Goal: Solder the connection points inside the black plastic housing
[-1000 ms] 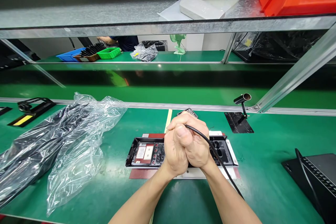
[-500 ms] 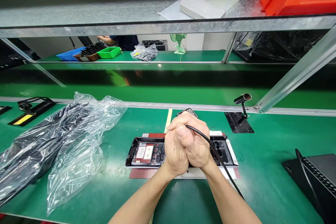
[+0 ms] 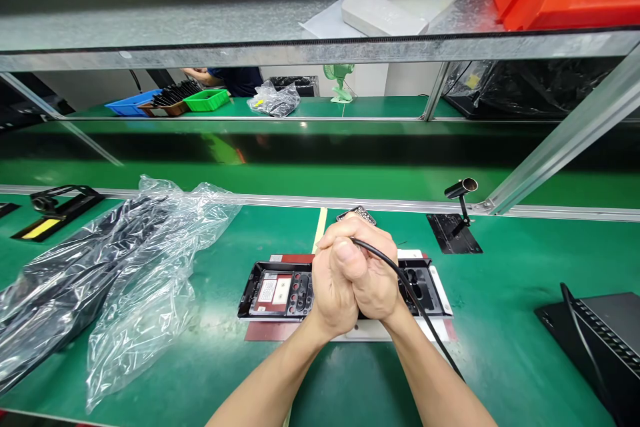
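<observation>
My left hand (image 3: 333,293) and my right hand (image 3: 377,280) are closed and pressed together above the middle of a long black tray-like housing (image 3: 275,290). A black cable (image 3: 417,297) comes out at the top of my grip and runs down to the right past my right forearm. What lies inside the two hands is hidden. The housing rests on a red and white base (image 3: 270,331); its middle is covered by my hands. Just behind them sits a small dish of metal parts (image 3: 367,215).
Plastic-wrapped dark parts (image 3: 165,267) lie at the left. A black stand with a metal cup (image 3: 463,188) is at the back right, and a black device (image 3: 600,340) at the right edge. A metal shelf (image 3: 225,53) spans above; a person's arm shows behind.
</observation>
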{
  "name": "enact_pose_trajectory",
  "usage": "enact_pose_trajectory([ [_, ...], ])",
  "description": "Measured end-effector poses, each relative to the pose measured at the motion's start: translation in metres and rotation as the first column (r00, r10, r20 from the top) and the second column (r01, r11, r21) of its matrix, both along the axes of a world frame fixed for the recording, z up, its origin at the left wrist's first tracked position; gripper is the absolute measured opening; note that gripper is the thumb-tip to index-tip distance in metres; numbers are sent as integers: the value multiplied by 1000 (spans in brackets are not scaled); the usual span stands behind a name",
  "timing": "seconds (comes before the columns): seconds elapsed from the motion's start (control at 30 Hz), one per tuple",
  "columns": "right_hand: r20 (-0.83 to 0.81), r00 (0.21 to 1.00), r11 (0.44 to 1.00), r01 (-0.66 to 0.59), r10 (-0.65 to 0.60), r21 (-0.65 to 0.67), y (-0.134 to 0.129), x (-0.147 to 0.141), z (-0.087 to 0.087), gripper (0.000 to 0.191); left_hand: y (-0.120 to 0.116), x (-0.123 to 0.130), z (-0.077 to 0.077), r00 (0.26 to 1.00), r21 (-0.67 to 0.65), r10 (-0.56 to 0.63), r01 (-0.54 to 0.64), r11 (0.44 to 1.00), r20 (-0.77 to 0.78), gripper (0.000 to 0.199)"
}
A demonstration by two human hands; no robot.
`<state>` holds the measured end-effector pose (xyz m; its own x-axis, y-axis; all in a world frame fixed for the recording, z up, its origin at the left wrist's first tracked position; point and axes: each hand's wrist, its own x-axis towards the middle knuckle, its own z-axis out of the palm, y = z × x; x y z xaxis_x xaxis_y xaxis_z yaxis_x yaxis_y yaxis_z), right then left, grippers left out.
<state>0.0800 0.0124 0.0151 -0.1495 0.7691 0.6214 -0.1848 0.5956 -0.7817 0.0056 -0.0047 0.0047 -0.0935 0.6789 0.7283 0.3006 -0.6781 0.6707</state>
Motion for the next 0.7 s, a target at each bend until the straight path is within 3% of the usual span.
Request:
enact_pose_trajectory([
  [0.1,-7,1000,1000,-3,3,-3,0,0,-1,28,0,-1,-3,999,43,-51,50,998,18,52],
  [0.27,-14,1000,1000,-7,7,-10,1,0,-2,28,0,-1,-3,999,4,-39,39,999,27,52],
  [0.7,-32,999,1000,-11,11,-10,-1,1,-2,28,0,1,1,1000,58,-7,7,998,-7,50],
])
